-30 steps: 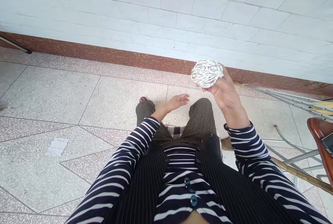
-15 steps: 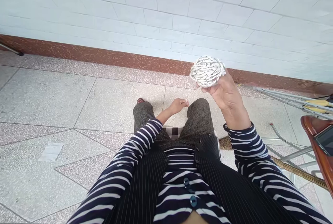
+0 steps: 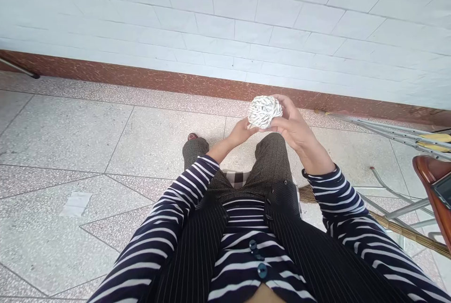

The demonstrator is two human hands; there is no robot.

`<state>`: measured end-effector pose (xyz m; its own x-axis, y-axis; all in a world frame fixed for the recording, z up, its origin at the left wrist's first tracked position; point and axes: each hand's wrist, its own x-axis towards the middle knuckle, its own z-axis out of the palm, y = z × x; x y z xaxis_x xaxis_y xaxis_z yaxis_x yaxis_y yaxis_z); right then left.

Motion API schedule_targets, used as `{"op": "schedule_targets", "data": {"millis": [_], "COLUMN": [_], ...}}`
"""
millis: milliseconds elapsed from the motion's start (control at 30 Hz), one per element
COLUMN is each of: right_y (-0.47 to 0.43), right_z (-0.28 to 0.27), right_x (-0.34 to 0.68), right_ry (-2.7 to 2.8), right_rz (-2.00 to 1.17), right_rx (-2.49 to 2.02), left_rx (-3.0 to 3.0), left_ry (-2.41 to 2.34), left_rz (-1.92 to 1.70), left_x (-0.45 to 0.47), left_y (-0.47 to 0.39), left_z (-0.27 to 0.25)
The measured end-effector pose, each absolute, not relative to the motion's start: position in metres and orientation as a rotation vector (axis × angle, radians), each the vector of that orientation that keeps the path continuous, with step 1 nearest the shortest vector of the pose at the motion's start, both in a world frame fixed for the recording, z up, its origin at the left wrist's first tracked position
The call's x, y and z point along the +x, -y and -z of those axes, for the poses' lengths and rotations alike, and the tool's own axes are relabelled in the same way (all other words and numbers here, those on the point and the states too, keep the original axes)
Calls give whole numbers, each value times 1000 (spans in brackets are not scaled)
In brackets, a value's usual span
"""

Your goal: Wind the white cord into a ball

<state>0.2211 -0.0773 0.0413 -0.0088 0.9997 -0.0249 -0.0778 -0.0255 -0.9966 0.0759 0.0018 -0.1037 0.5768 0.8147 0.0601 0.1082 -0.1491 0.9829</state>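
Observation:
A ball of white yarn (image 3: pixel 263 111) with dark flecks is held up in front of my knees, near the foot of the wall. My right hand (image 3: pixel 291 124) grips it from the right, thumb across the front and fingers round the back. From the lower left, my left hand (image 3: pixel 242 133) has its fingers closed against the ball's bottom edge. Part of the left fingertips is hidden, and I cannot see whether a loose strand lies between them.
At the right stand metal crutches (image 3: pixel 391 131), a reddish wooden seat (image 3: pixel 426 176) with a dark phone-like object on it, and a straw broom (image 3: pixel 405 230). A white paper (image 3: pixel 76 203) lies on the floor at left. The tiled wall (image 3: pixel 211 21) rises ahead.
The ball has come down and left in my right hand, turning as it moved. My left hand, apart from it before with a small white bit pinched, now meets its lower edge.

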Motion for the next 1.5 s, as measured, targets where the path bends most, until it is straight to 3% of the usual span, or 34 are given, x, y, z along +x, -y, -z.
{"op": "schedule_targets", "data": {"millis": [100,200,300,367,467,600,800,933,1133,1333,1500], "right_y": [71,56,41,38,50,82,101,93,59,39,50], "right_z": [-41,-29,2,29,67,90,69,38,9,27,55], "right_x": [225,240,254,257,249,225,209,218,231,248,254], "right_ry": [1226,1270,1306,1343,1252,928,637,736,847,1228,1476], "right_rz": [-1184,-901,-575,-532,-944,-1624,-1818,-1708,-1282,-606,-541], "right_rx": [-1244,-1372,-1578,-1734,-1782,-1457,-1118,-1056,-1162,-1576,-1977], "left_rx": [1664,1797,1987,2112,2280,2379,2219,1959,1640,1548,1746], "left_ry": [-765,-816,-822,-801,-830,-768,-878,-910,-748,-616,-675], "left_rz": [-699,-515,-339,-282,-367,-433,-473,-516,-525,-365,-309], "left_x": [81,65,46,39,36,35,28,25,31,35,30], "left_y": [11,32,47,46,31,1,-21,-21,-1,15,5], "left_z": [86,80,73,64,48,39,64,87,95,74,56]}}
